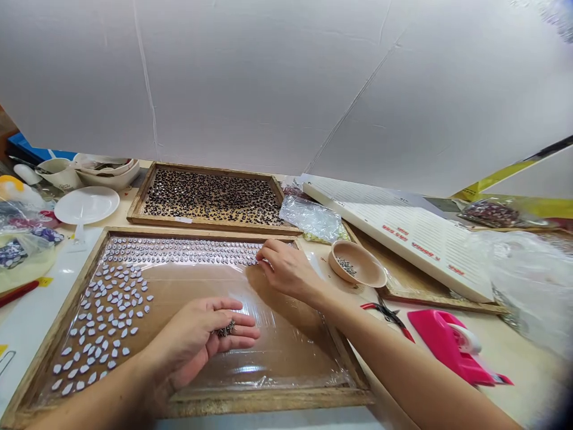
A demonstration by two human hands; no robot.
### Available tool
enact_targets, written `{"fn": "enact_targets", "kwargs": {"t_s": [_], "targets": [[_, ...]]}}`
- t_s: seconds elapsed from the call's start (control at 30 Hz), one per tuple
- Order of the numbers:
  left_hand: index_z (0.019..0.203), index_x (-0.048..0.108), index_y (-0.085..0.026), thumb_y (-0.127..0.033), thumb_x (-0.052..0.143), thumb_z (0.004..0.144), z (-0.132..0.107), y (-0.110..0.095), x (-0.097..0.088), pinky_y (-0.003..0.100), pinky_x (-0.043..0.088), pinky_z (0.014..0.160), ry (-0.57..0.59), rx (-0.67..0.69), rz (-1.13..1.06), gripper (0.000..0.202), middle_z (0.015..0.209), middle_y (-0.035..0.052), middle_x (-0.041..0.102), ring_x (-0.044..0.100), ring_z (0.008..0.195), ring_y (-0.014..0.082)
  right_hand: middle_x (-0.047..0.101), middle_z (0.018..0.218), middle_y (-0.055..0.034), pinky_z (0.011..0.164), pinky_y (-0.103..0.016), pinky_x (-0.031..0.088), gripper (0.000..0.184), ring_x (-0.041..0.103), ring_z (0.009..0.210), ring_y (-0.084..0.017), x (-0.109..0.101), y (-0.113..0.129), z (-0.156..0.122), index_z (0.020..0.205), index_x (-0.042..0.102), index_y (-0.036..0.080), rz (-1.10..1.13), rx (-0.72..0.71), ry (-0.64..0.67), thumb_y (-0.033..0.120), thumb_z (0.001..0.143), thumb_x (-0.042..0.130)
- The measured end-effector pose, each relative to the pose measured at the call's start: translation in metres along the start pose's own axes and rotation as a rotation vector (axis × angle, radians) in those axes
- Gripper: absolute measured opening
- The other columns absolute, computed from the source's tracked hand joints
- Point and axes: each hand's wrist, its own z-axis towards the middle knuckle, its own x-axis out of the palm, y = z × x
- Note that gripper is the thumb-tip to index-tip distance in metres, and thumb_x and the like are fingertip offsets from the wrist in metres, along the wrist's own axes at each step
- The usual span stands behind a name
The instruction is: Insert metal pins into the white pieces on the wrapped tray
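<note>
In front of me lies a shallow wooden-framed tray (250, 406) covered in clear plastic film. Rows of small whitish pieces with dark centres (179, 251) run along its far side. Plain white leaf-shaped pieces (102, 316) are scattered at its left. My left hand (192, 346), palm up with fingers extended, holds a small heap of dark metal bits (226, 328) over the tray. At the right end of the rows, my right hand (286, 266) has thumb and fingers pinched together near the surface. Anything between those fingertips is too small to make out.
Behind stands another framed tray (224, 227) of dark beads. To the right are a tan bowl (376, 276) with metal bits, red-handled pliers (387, 312), a pink tape dispenser (441, 346) and a white foam board (403, 221). A white plate (87, 205) is at left.
</note>
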Motion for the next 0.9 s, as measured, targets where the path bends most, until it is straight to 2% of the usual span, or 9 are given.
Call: {"fn": "enact_targets", "kwargs": {"t_s": [0.37,0.63,0.7,0.77,0.83,0.9], "targets": [[0.092,0.055,-0.007,-0.013,0.057,0.077,0.002,0.002,-0.002,0.033,0.050,0.078,-0.009,-0.010,-0.007,0.016,0.087,0.0152,0.066,0.065,0.075,0.0183,0.055,0.080,-0.0069,0.062,-0.028,0.028,0.021,0.047,0.072,-0.016,0.001,0.005,0.005,0.077,0.059,0.015,-0.115,-0.018,0.058,0.015,0.086,0.041],[0.091,0.056,-0.007,-0.015,0.054,0.079,0.003,0.001,-0.002,0.034,0.049,0.079,0.000,0.007,-0.005,0.014,0.086,0.0150,0.067,0.065,0.077,0.0191,0.056,0.081,-0.0064,0.063,-0.027,0.032,0.018,0.049,0.074,-0.016,0.001,0.002,0.005,0.080,0.061,0.015,-0.074,-0.018,0.061,0.013,0.084,0.044],[0.091,0.057,-0.006,-0.016,0.051,0.081,0.003,0.001,-0.003,0.036,0.049,0.079,0.005,0.018,-0.020,0.015,0.087,0.0160,0.067,0.065,0.078,0.0206,0.056,0.086,-0.0069,0.064,-0.026,0.035,0.016,0.051,0.075,-0.016,-0.004,0.001,0.003,0.085,0.062,0.015,-0.024,-0.037,0.053,0.012,0.082,0.047],[0.091,0.058,-0.006,-0.019,0.048,0.083,0.003,0.001,-0.003,0.037,0.048,0.080,0.002,0.023,-0.056,0.018,0.087,0.0170,0.066,0.065,0.080,0.0220,0.056,0.091,-0.0076,0.065,-0.027,0.038,0.018,0.052,0.076,-0.016,-0.011,0.004,-0.001,0.093,0.062,0.016,0.057,-0.056,-0.014,0.013,0.081,0.049],[0.090,0.058,-0.005,-0.022,0.045,0.085,0.003,0.000,-0.004,0.038,0.048,0.082,-0.007,0.016,-0.106,0.023,0.088,0.0175,0.066,0.065,0.081,0.0231,0.056,0.091,-0.0077,0.065,-0.028,0.040,0.018,0.052,0.076,-0.016,-0.022,0.014,-0.006,0.094,0.061,0.016,0.198,-0.085,-0.104,0.014,0.081,0.049],[0.090,0.059,-0.004,-0.025,0.041,0.086,0.004,0.000,-0.004,0.039,0.047,0.083,-0.002,0.017,-0.154,0.028,0.088,0.0176,0.065,0.065,0.082,0.0234,0.056,0.086,-0.0064,0.063,-0.027,0.042,0.015,0.053,0.073,-0.014,-0.032,0.031,-0.012,0.089,0.062,0.017,0.389,-0.136,-0.130,0.015,0.082,0.049]]}}
